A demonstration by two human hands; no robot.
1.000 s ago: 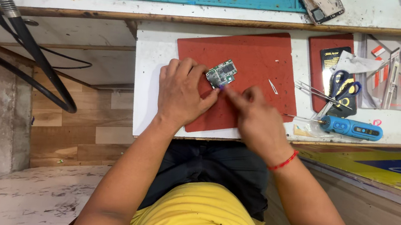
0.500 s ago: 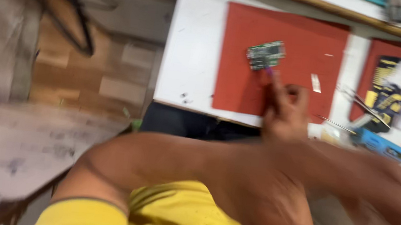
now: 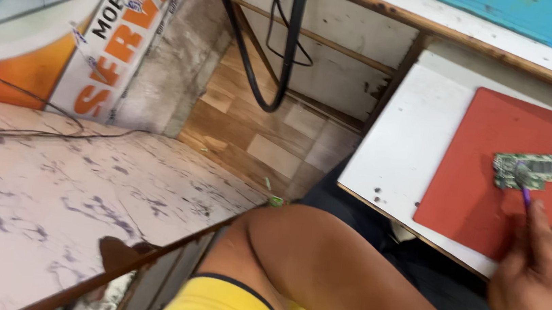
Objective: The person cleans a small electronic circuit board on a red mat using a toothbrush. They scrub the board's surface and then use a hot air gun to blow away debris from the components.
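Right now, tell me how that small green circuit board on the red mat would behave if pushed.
The circuit board looks thin and flat, so it is probably stiff and light and would slide rather than roll or tip. It lies loose on the red mat, so the purple-tipped tool in the right hand could shift it. Its tiny parts look fragile.

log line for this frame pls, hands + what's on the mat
right hand: holds purple-tipped tool on green circuit board | board: flat on red mat | left hand: out of view
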